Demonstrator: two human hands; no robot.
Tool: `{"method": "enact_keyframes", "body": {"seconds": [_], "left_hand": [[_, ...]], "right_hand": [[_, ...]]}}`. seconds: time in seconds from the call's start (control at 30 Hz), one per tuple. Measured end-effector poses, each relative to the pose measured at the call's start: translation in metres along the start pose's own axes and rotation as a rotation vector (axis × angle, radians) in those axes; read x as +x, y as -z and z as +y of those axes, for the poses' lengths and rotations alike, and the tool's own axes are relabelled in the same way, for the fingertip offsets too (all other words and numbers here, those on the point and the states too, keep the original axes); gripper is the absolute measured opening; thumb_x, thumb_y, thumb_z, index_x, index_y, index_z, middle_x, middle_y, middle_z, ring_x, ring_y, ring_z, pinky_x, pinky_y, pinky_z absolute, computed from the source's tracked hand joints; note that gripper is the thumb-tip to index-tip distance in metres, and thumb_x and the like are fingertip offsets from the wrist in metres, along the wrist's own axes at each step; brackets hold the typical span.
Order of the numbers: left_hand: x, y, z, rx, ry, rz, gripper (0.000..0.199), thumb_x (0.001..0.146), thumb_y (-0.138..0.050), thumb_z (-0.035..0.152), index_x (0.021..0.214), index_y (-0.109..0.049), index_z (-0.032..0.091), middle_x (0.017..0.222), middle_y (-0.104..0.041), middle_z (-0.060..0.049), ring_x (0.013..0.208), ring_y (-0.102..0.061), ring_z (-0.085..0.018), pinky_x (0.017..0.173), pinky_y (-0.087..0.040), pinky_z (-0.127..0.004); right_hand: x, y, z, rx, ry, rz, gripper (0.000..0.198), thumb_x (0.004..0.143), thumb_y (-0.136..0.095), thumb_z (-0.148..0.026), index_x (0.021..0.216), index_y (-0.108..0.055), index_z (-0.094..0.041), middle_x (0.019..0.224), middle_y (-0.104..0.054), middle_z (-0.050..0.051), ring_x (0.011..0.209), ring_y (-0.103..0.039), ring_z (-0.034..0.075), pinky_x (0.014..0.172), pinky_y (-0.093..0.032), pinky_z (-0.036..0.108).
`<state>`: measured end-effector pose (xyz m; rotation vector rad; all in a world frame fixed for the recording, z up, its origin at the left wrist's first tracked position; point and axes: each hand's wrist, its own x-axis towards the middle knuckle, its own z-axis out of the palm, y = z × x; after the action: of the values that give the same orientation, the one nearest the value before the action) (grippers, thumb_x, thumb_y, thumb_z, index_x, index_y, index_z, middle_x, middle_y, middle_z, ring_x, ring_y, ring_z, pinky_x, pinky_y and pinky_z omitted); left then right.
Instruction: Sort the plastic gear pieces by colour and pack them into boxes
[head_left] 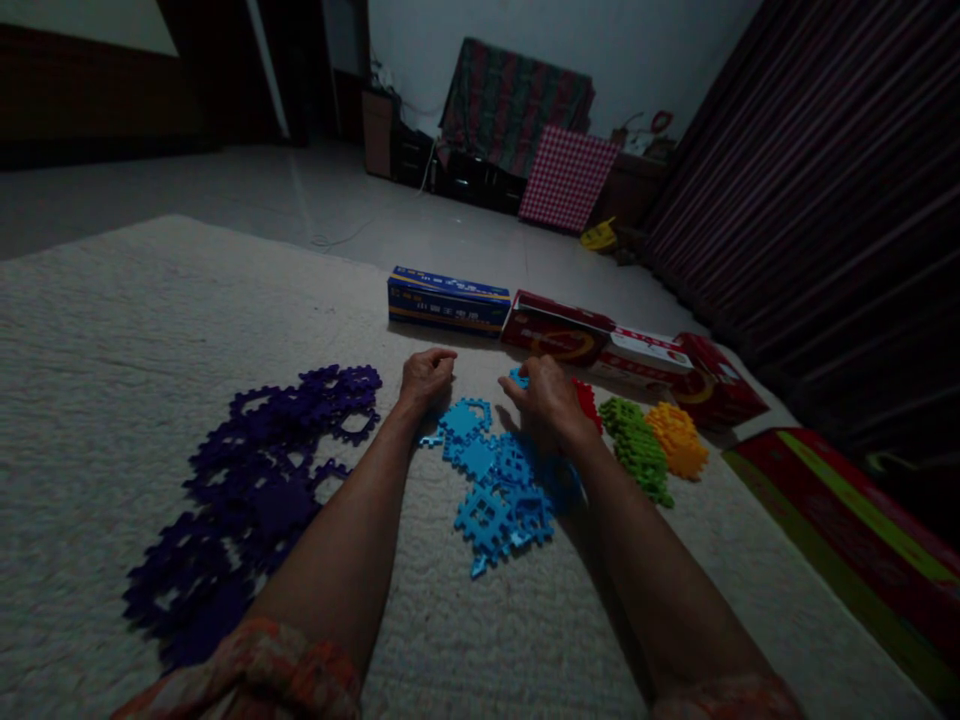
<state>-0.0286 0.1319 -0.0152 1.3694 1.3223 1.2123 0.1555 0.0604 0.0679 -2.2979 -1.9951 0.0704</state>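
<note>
My right hand [549, 398] pinches a light blue interlocking plastic piece [518, 378] between thumb and fingers, just beyond a loose pile of light blue pieces [480, 458]. Curled closed, my left hand [427, 380] hovers at the far left side of that pile; whatever its fingers may hold is hidden. Left of my left arm spreads a large heap of purple pieces [281, 505] with toothed edges. Past my right wrist, red pieces [587, 403] show in part. Beside them are a stacked row of green pieces [637, 448] and a stack of orange pieces [677, 440].
A blue box [448, 303] and a dark red box [559, 330] line the far side of the pale quilted mat [150, 330]. More red and white boxes [649, 358] continue rightward. A large red-and-green box [855, 530] lies at right, near a dark curtain [810, 180].
</note>
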Motion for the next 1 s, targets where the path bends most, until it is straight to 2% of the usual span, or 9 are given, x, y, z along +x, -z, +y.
{"method": "enact_keyframes", "body": {"seconds": [0.13,0.23,0.33,0.4,0.5,0.57,0.77,0.87,1.0], "left_hand": [[-0.003,0.001,0.003,0.012,0.012,0.002,0.033,0.079,-0.060,0.025,0.103,-0.080,0.016,0.067,-0.072,-0.003,0.059,-0.069,-0.016,0.059,-0.053,-0.024],[-0.003,0.001,0.004,0.008,0.016,-0.001,0.034,0.078,-0.061,0.025,0.104,-0.080,0.015,0.067,-0.072,-0.003,0.058,-0.069,-0.016,0.059,-0.053,-0.024],[-0.003,0.000,0.004,0.015,0.014,0.006,0.033,0.076,-0.061,0.025,0.102,-0.080,0.014,0.066,-0.071,-0.002,0.058,-0.068,-0.016,0.060,-0.054,-0.024],[-0.002,0.000,0.004,0.012,0.017,0.008,0.033,0.076,-0.061,0.025,0.101,-0.080,0.014,0.066,-0.071,-0.002,0.057,-0.068,-0.015,0.060,-0.053,-0.024],[-0.002,-0.001,0.004,-0.003,0.019,0.016,0.033,0.077,-0.061,0.026,0.101,-0.080,0.014,0.067,-0.071,-0.002,0.056,-0.067,-0.015,0.059,-0.053,-0.024],[-0.003,-0.001,0.005,0.014,0.023,0.024,0.032,0.077,-0.061,0.026,0.100,-0.080,0.015,0.067,-0.071,-0.001,0.057,-0.067,-0.015,0.060,-0.053,-0.023],[-0.006,0.001,0.009,0.041,0.033,0.015,0.031,0.077,-0.060,0.023,0.100,-0.080,0.015,0.063,-0.069,-0.001,0.055,-0.065,-0.015,0.058,-0.051,-0.023],[-0.007,0.002,0.007,0.042,0.020,-0.051,0.033,0.077,-0.060,0.026,0.103,-0.080,0.015,0.058,-0.067,0.000,0.054,-0.066,-0.017,0.056,-0.051,-0.025],[-0.011,0.007,0.012,0.068,-0.032,-0.274,0.032,0.074,-0.065,0.026,0.100,-0.081,0.018,0.065,-0.073,-0.004,0.067,-0.072,-0.021,0.062,-0.055,-0.028]], "right_hand": [[-0.032,0.021,0.018,0.059,0.124,-0.105,0.019,0.096,-0.058,-0.027,0.097,-0.076,-0.019,0.097,-0.077,0.008,0.090,-0.068,0.021,0.077,-0.044,0.028],[-0.057,0.038,0.036,0.056,0.137,-0.182,0.016,0.091,-0.061,-0.019,0.097,-0.077,-0.018,0.090,-0.077,0.006,0.082,-0.067,0.019,0.072,-0.042,0.027],[-0.077,0.047,0.051,0.037,0.151,-0.318,0.018,0.086,-0.068,-0.018,0.102,-0.076,-0.018,0.094,-0.076,0.006,0.083,-0.067,0.019,0.071,-0.042,0.026],[-0.088,0.046,0.057,0.029,0.177,-0.376,0.024,0.084,-0.072,-0.018,0.107,-0.074,-0.019,0.104,-0.075,0.007,0.092,-0.067,0.020,0.075,-0.044,0.026],[-0.102,0.039,0.062,0.002,0.237,-0.386,0.033,0.083,-0.074,-0.019,0.115,-0.069,-0.020,0.118,-0.069,0.009,0.105,-0.064,0.022,0.084,-0.044,0.028],[-0.110,0.034,0.062,-0.046,0.255,-0.374,0.034,0.083,-0.072,-0.018,0.117,-0.066,-0.020,0.119,-0.067,0.010,0.106,-0.063,0.023,0.086,-0.043,0.029],[-0.118,0.029,0.055,-0.125,0.244,-0.396,0.012,0.089,-0.060,-0.017,0.099,-0.066,-0.019,0.110,-0.066,0.009,0.094,-0.061,0.022,0.077,-0.041,0.030],[-0.116,0.028,0.056,-0.118,0.254,-0.412,0.011,0.089,-0.059,-0.017,0.095,-0.068,-0.020,0.106,-0.066,0.008,0.093,-0.062,0.022,0.076,-0.041,0.030],[-0.116,0.021,0.060,-0.083,0.232,-0.383,0.013,0.086,-0.060,-0.017,0.093,-0.071,-0.020,0.104,-0.068,0.009,0.092,-0.063,0.022,0.076,-0.042,0.030]]}}
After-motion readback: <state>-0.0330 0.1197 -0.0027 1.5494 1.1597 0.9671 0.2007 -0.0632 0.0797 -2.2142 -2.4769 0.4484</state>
